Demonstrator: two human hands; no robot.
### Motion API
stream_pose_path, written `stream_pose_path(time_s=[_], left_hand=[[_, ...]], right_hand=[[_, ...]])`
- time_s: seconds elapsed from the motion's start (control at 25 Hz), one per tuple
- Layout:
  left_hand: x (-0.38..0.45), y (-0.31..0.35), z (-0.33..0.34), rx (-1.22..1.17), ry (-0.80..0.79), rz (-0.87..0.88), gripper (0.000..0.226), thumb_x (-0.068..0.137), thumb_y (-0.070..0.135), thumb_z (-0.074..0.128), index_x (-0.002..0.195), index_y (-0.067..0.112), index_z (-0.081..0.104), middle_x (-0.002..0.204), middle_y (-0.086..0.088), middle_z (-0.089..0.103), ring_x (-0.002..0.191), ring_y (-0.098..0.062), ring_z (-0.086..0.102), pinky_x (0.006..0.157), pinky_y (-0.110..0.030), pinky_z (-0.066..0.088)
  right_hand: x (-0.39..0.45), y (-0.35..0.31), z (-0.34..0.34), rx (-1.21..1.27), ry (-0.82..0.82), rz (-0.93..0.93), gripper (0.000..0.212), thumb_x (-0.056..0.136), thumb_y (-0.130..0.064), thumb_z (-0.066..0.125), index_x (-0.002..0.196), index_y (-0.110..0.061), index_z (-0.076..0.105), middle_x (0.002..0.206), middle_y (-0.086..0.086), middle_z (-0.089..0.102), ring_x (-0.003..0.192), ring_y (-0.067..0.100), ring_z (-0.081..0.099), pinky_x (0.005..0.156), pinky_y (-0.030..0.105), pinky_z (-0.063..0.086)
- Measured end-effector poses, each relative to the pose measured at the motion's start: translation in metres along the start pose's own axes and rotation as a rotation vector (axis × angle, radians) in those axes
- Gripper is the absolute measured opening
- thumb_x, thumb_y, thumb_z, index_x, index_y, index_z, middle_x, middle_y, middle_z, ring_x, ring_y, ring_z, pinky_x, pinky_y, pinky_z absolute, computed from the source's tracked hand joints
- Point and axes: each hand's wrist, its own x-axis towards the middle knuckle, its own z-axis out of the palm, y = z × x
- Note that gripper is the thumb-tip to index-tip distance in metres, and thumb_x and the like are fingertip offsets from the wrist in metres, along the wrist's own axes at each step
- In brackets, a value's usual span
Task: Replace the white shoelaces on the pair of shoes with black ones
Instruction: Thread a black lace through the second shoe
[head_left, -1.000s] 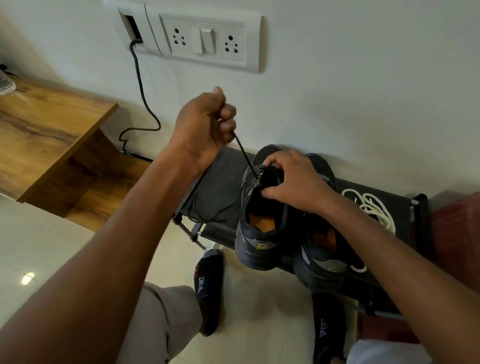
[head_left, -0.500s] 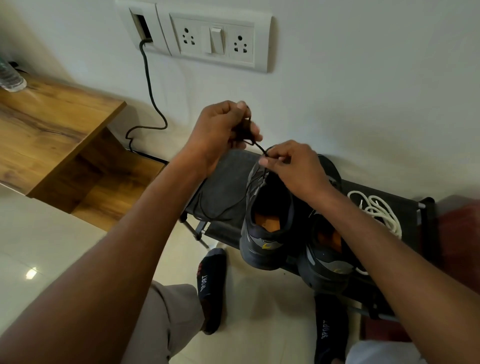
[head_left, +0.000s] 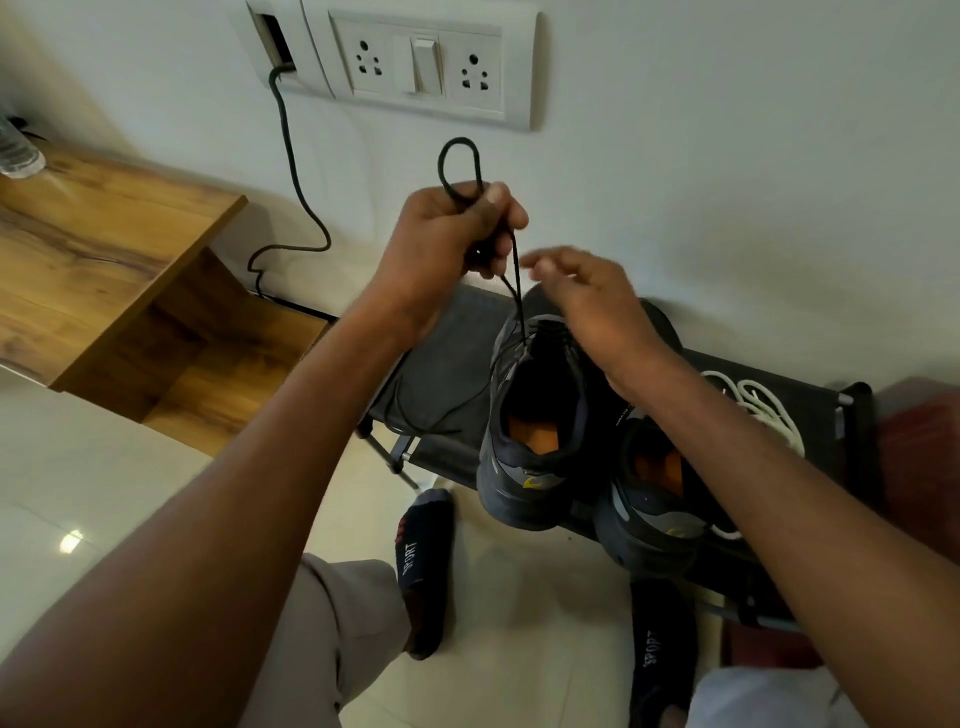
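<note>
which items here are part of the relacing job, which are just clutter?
Job:
- thin black shoelace, looped up out of the left hand
- right hand, fingers loose above the shoes
- dark grey sports shoe on the left
- matching dark grey shoe on the right
- removed white laces

Lying about:
- white wall socket panel
- black power cable
- wooden table
- black fabric rack

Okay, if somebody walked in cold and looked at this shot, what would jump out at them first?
Probably the left hand, raised mid-frame before the wall and gripping a black shoelace whose loop sticks up above the fist while a strand runs down into the left shoe. The right hand hovers beside it over the shoes, fingers loose. At right, white laces lie heaped on the dark rack.
</note>
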Motion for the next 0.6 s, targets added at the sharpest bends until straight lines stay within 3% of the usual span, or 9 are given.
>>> stream_pose_path(time_s=[0.12, 0.28, 0.44, 0.6], left_hand=[[-0.006, 0.007, -0.006, 0.051, -0.081, -0.042, 0.033, 0.108, 0.028, 0.055, 0.092, 0.005, 0.072, 0.076, -0.012, 0.06, 0.069, -0.025, 0.054, 0.064, -0.031, 0.047], [-0.017, 0.007, -0.028, 0.615, -0.209, -0.392, 0.061, 0.102, 0.057, 0.056, 0.081, 0.002, 0.074, 0.066, -0.011, 0.064, 0.057, -0.02, 0.056, 0.059, -0.029, 0.047], [-0.022, -0.014, -0.043, 0.887, -0.303, -0.679, 0.054, 0.104, 0.05, 0.056, 0.085, 0.005, 0.077, 0.065, -0.006, 0.068, 0.056, -0.018, 0.06, 0.051, -0.025, 0.043], [-0.021, -0.024, -0.042, 1.025, -0.252, -0.72, 0.048, 0.104, 0.045, 0.058, 0.077, 0.009, 0.074, 0.066, -0.003, 0.072, 0.058, -0.017, 0.065, 0.054, -0.028, 0.045]], right_hand=[[-0.005, 0.013, 0.006, -0.322, -0.11, -0.035, 0.024, 0.102, -0.01, 0.059, 0.105, -0.023, 0.079, 0.11, -0.004, 0.068, 0.095, 0.007, 0.062, 0.088, 0.019, 0.05], [0.008, 0.021, 0.015, -0.461, -0.087, -0.049, 0.024, 0.1, -0.011, 0.061, 0.101, -0.023, 0.082, 0.104, 0.0, 0.071, 0.1, 0.018, 0.066, 0.084, 0.029, 0.049], [0.016, 0.023, 0.03, -0.755, -0.251, -0.053, 0.018, 0.097, -0.025, 0.066, 0.095, -0.03, 0.083, 0.109, 0.001, 0.064, 0.115, 0.029, 0.054, 0.094, 0.047, 0.053], [0.026, 0.013, 0.023, -0.771, -0.405, 0.068, 0.007, 0.078, -0.041, 0.074, 0.076, -0.036, 0.079, 0.102, -0.007, 0.07, 0.11, 0.025, 0.061, 0.097, 0.043, 0.056]])
